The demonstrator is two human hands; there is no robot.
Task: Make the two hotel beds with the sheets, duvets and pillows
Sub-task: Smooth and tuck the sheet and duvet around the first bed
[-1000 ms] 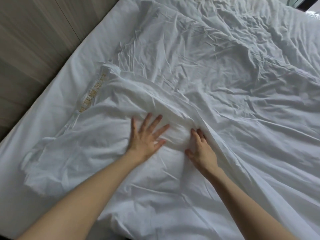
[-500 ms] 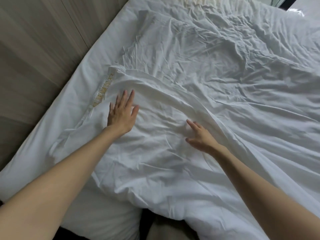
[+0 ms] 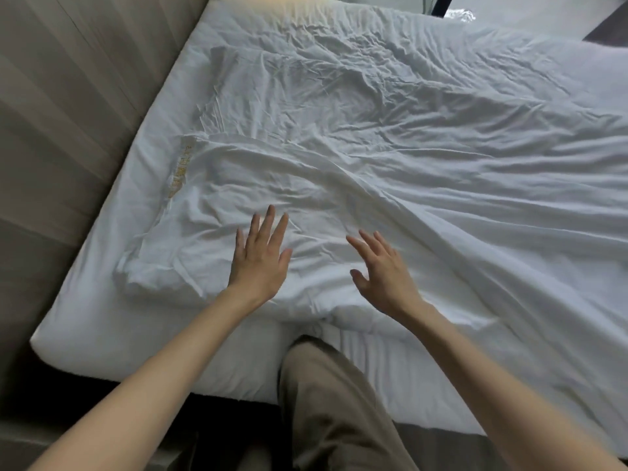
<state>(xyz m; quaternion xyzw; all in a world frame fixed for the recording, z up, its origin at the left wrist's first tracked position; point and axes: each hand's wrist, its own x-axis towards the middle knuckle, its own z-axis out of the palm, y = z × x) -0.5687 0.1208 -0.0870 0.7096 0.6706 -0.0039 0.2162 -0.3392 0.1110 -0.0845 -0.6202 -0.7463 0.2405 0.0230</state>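
Observation:
A crumpled white duvet (image 3: 424,158) lies spread over the bed, its near left corner folded into a thick flap with a gold embroidered strip (image 3: 179,171) along the edge. My left hand (image 3: 260,258) lies flat on that flap, fingers straight and spread. My right hand (image 3: 382,271) hovers just above the duvet beside a long diagonal fold, fingers straight and apart, holding nothing. The white sheet on the mattress (image 3: 102,321) shows bare at the near left corner. No pillow can be made out.
A pale wood-panelled wall (image 3: 68,113) runs along the bed's left side. My knee in beige trousers (image 3: 333,402) presses against the bed's near edge. A second white bed surface (image 3: 530,18) shows at the top right.
My left hand slid out to the gold strip, then came back to the middle of the flap. My right hand lifted and opened. The view pulled back, showing the bed's near edge and my knee.

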